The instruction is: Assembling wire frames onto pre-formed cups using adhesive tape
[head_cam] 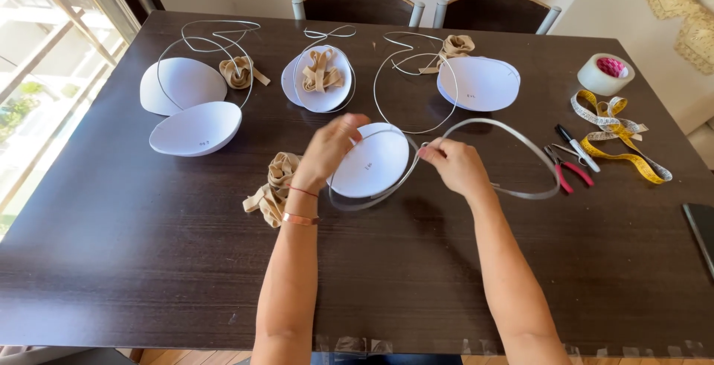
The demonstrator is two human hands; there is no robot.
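Here, nearest the camera, two bare forearms reach out over a dark wooden table [134, 261]. The left hand [329, 149], with a copper bangle and a thin red thread at the wrist, is closed around the upper left edge of a white foam cup [372, 162], which lies on the table between the hands; it seems to steady the cup so it does not slide. The right hand [455, 165] pinches a flat grey wire band [520, 142] where it crosses itself just beside the cup's right edge. One loop of the band runs round the cup's rim, as if being fitted to its outline, and the other loop arcs out to the right. A bundle of beige ribbon [274, 186] lies just left of the left wrist, within easy reach.

To the right, red-handled pliers [565, 171], a marker pen [580, 148] and a yellow tape measure [621, 138] lie together, handy to the right hand, with a roll of clear tape [604, 75] beyond them.

Farther back, more white cups sit in groups, each with its own thin wire and ribbon bundle, apparently sorted into sets. At the far edge stand two chair backs [357, 4].
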